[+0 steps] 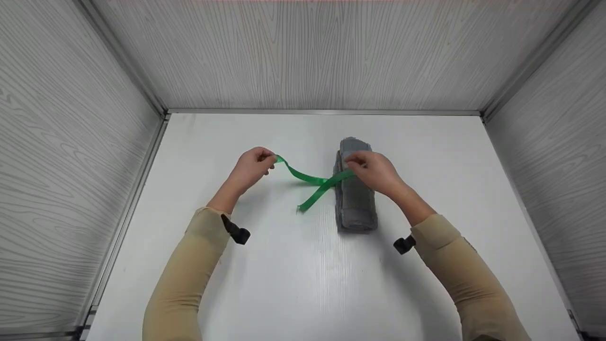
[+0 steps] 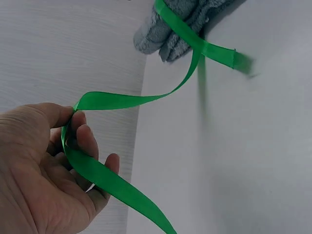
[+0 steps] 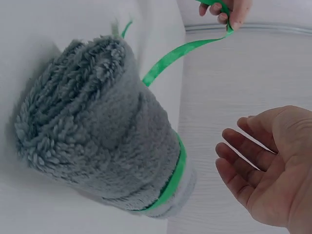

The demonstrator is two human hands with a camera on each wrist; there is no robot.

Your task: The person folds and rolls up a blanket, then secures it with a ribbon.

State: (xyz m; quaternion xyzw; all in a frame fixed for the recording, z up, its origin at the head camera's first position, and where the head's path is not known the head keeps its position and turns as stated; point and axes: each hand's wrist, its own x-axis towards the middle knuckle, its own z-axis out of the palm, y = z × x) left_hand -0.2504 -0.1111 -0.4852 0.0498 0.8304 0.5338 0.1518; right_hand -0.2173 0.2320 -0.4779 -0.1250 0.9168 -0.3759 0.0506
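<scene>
A rolled grey fluffy towel (image 1: 357, 206) (image 3: 107, 126) lies lengthwise on the white table, right of the middle. Green ribbon (image 1: 307, 179) (image 2: 117, 101) passes around it, and its two ends cross at the towel's left side. The short end rests loose toward the table. My left hand (image 1: 255, 163) (image 2: 58, 161) pinches the long end between thumb and fingertips, left of the towel, with more ribbon trailing across the palm. Over the towel, my right hand (image 1: 374, 170) (image 3: 273, 165) has loosely bent fingers, apart from the towel, holding nothing in the right wrist view.
Grey wood-grain panels (image 1: 293, 57) enclose the table (image 1: 284, 284) at the back and both sides. Metal strips edge the panels. A small black camera (image 1: 241, 235) is worn at the left wrist, another (image 1: 403, 245) at the right.
</scene>
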